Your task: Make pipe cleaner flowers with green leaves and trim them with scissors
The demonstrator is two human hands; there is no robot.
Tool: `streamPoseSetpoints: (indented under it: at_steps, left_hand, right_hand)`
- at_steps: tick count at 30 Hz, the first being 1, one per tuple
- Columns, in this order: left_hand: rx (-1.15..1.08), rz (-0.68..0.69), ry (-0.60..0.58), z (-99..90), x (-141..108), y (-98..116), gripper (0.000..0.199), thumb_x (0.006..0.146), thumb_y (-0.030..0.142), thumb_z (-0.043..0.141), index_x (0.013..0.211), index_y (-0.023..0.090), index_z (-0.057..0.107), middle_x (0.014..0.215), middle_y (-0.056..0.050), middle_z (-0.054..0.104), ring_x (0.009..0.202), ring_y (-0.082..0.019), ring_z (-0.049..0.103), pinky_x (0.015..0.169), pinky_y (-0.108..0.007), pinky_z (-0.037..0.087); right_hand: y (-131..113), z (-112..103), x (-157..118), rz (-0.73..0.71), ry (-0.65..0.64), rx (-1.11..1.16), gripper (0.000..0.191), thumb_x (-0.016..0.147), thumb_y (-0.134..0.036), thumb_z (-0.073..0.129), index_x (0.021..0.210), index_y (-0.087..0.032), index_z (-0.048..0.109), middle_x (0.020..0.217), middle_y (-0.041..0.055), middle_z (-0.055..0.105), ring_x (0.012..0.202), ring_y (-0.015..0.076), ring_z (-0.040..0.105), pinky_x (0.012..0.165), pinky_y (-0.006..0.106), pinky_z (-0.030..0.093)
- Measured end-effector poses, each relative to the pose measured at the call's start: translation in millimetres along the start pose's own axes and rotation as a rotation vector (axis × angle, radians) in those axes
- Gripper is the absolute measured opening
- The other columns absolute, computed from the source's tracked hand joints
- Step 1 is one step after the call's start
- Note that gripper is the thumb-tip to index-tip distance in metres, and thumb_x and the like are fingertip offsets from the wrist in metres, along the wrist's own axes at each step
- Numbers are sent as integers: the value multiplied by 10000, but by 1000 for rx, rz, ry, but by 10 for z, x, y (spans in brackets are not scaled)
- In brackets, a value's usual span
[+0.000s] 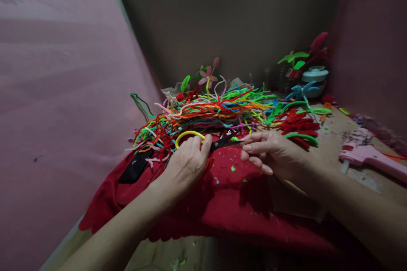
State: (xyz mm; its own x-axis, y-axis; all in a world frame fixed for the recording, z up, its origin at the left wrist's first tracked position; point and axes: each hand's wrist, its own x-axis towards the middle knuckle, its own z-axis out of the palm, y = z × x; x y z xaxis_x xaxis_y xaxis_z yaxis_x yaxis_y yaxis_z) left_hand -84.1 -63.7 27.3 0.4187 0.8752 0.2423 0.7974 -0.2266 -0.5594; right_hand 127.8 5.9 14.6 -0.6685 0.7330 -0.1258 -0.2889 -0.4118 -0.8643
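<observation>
My left hand (190, 159) is closed around scissors (220, 144) with a yellow handle loop and dark blades. The blades are parted and point to the right. My right hand (269, 150) is pinched beside the blade tips, over a red cloth (229, 203). Whatever lies between its fingertips is too small or hidden to tell. Just beyond both hands spreads a large pile of multicoloured pipe cleaners (219, 108). Small green and pale scraps dot the cloth under the blades.
A pink glue gun (372, 154) lies at the right, near red fuzzy petals (297, 125). A black phone-like object (136, 167) rests at the left. Behind stand a pink pipe-cleaner flower (208, 76) and a light blue lidded container (314, 75). Walls rise on both sides.
</observation>
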Motion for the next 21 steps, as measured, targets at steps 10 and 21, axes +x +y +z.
streamPoseSetpoints:
  at_steps: [10, 21]
  left_hand:
    - [35, 39, -46, -46, 2, -24, 387, 866, 101, 261, 1246, 80, 329, 880, -113, 527, 766, -198, 515, 663, -332, 446]
    - [39, 58, -135, -107, 8, -21, 400, 845, 70, 279, 1242, 85, 323, 885, -101, 526, 769, -187, 512, 664, -321, 443]
  right_hand:
    - [-39, -36, -7, 73, -19, -25, 180, 588, -123, 686, 734, -123, 582, 556, 48, 651, 327, 51, 435, 245, 134, 275]
    - [-90, -56, -15, 114, -23, -117, 154, 590, -131, 672, 719, -125, 589, 543, 41, 639, 311, 38, 400, 242, 129, 213]
